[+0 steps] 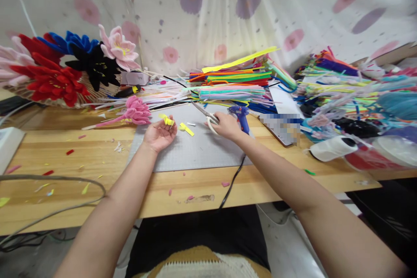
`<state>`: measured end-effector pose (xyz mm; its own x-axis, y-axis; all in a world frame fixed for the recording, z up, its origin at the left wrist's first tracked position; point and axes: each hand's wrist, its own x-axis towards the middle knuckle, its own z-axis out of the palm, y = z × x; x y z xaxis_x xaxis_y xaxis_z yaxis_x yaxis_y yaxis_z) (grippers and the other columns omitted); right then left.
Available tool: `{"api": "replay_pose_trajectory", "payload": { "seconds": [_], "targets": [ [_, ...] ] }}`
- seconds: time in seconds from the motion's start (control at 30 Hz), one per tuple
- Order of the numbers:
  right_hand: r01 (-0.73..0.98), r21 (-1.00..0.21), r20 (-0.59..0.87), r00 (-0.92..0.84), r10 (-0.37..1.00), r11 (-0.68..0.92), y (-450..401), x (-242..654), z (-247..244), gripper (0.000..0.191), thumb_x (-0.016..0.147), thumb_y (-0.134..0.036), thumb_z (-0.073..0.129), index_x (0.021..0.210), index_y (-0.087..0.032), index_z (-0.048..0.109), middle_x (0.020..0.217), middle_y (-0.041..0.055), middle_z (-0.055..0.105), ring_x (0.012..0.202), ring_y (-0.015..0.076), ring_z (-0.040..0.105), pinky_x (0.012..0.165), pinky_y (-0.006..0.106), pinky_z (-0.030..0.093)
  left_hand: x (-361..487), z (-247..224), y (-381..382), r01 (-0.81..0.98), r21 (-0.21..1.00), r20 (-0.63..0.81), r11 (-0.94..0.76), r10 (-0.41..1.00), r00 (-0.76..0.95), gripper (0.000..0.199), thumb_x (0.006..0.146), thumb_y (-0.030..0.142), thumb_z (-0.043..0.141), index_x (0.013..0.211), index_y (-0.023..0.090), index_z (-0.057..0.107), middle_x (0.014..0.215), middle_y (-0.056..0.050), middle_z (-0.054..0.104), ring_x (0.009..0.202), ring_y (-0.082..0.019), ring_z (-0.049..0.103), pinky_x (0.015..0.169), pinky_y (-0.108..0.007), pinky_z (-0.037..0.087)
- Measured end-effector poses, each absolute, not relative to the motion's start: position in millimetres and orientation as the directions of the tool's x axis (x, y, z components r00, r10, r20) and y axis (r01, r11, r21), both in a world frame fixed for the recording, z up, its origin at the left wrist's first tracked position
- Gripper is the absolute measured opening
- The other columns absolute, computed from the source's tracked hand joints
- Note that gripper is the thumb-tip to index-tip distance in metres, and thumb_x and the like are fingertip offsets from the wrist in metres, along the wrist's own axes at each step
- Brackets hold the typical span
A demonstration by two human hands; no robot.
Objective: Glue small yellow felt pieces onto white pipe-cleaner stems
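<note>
My left hand (160,137) is palm up over the left side of the grey cutting mat (195,156). Its curled fingers hold a small yellow strip (168,120). The strip's material is too small to make out. Across the mat, my right hand (226,126) is closed on the handles of a pair of scissors (211,122), whose blades point away to the upper left. Between the hands lie another yellow strip (186,129) and a small white piece (191,124). Just beyond my right hand is a blue glue gun (241,118).
Bundles of coloured pipe cleaners (234,93) line the back. Fuzzy flowers (58,80) stand at the left, near a pink flower (135,110) lying down. At the right are a white spool (334,147) and a phone-like object (282,129). A grey cable (97,182) crosses the wooden table (117,208).
</note>
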<state>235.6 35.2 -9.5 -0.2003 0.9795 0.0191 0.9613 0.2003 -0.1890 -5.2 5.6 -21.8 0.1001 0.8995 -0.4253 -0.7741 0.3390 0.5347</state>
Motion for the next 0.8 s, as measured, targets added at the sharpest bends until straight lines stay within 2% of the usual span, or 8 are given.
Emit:
{"api": "replay_pose_trajectory", "payload": {
  "seconds": [0.13,0.27,0.37,0.47,0.57,0.67,0.73,0.8],
  "targets": [
    [0.972,-0.125,0.044,-0.197,0.979,0.201,38.4,234.9,-13.7,0.039,0.083,-0.045,0.04,0.1,-0.014,0.057,0.105,0.015,0.063,0.098,0.0264,0.057,0.078,0.031,0.038,-0.3,-23.8,7.9,-0.611,0.715,-0.432,0.339,0.902,-0.006,0.013,0.069,0.009,0.054,0.067,0.013,0.066,0.07,-0.004,0.068,0.064,-0.009,0.06,0.068,-0.021,0.049],
    [0.983,-0.068,-0.024,-0.172,0.985,0.17,42.7,237.3,-19.7,0.038,0.082,-0.04,0.044,0.102,-0.011,0.057,0.105,0.0186,0.062,0.098,0.0277,0.058,0.08,0.033,0.039,5.2,-29.5,7.2,-0.297,0.927,-0.265,0.228,0.96,-0.09,0.006,0.054,0.012,0.068,0.059,0.011,0.067,0.071,-0.006,0.069,0.071,-0.014,0.062,0.074,-0.025,0.048],
    [0.991,-0.048,-0.031,-0.126,0.992,0.124,42.3,237.3,-18.5,0.039,0.081,-0.039,0.046,0.106,-0.01,0.055,0.103,0.0185,0.062,0.098,0.0277,0.058,0.08,0.034,0.04,7.7,-32.9,5.4,-0.184,0.963,-0.216,0.197,0.972,-0.09,0.014,0.045,0.018,0.073,0.056,0.011,0.067,0.07,-0.008,0.069,0.077,-0.019,0.063,0.079,-0.03,0.046],
    [0.986,-0.081,0.062,-0.138,0.988,0.143,39.3,231.4,-13.1,0.033,0.077,-0.03,0.052,0.104,-0.011,0.055,0.108,0.0176,0.06,0.104,0.0275,0.055,0.085,0.035,0.04,9.3,-34.2,4.5,-0.151,0.974,-0.182,0.169,0.98,-0.077,0.019,0.042,0.024,0.075,0.054,0.011,0.067,0.072,-0.009,0.07,0.081,-0.021,0.063,0.082,-0.032,0.045],
    [0.882,-0.406,0.148,-0.196,0.969,0.241,35.7,215.8,-9.4,0.029,0.074,-0.021,0.055,0.102,-0.014,0.053,0.107,0.0124,0.061,0.101,0.0216,0.057,0.086,0.033,0.041,10.2,-34.9,4.9,-0.117,0.982,-0.155,0.148,0.986,-0.055,0.021,0.041,0.027,0.076,0.053,0.013,0.067,0.074,-0.01,0.07,0.082,-0.022,0.062,0.081,-0.032,0.044],
    [0.501,-0.851,0.011,-0.286,0.958,0.159,32.0,192.9,-12.1,0.034,0.071,-0.023,0.063,0.101,-0.016,0.049,0.095,0.0068,0.064,0.085,0.014,0.061,0.077,0.028,0.046,9.4,-37.1,5.4,-0.017,0.996,-0.087,0.086,0.996,-0.033,0.022,0.044,0.031,0.075,0.057,0.015,0.069,0.073,-0.008,0.07,0.078,-0.021,0.061,0.077,-0.031,0.044],
    [0.246,-0.969,-0.092,-0.36,0.928,-0.001,29.4,178.3,-16.3,0.044,0.064,-0.023,0.069,0.102,-0.017,0.046,0.088,0.0037,0.065,0.076,0.012,0.061,0.071,0.026,0.046,7.5,-39.5,5.7,0.085,0.996,-0.027,0.027,1.0,-0.003,0.023,0.049,0.035,0.074,0.061,0.016,0.07,0.068,-0.004,0.068,0.071,-0.018,0.059,0.071,-0.029,0.043],
    [0.102,-0.988,-0.145,-0.39,0.909,-0.114,27.3,167.3,-20.6,0.052,0.057,-0.021,0.073,0.101,-0.018,0.046,0.081,0.0001,0.064,0.068,0.0103,0.059,0.065,0.025,0.046,4.7,-42.1,6.1,0.185,0.982,0.023,-0.031,0.999,0.042,0.023,0.054,0.038,0.071,0.061,0.016,0.07,0.062,-0.002,0.065,0.064,-0.015,0.056,0.065,-0.027,0.04]
  ]
}}
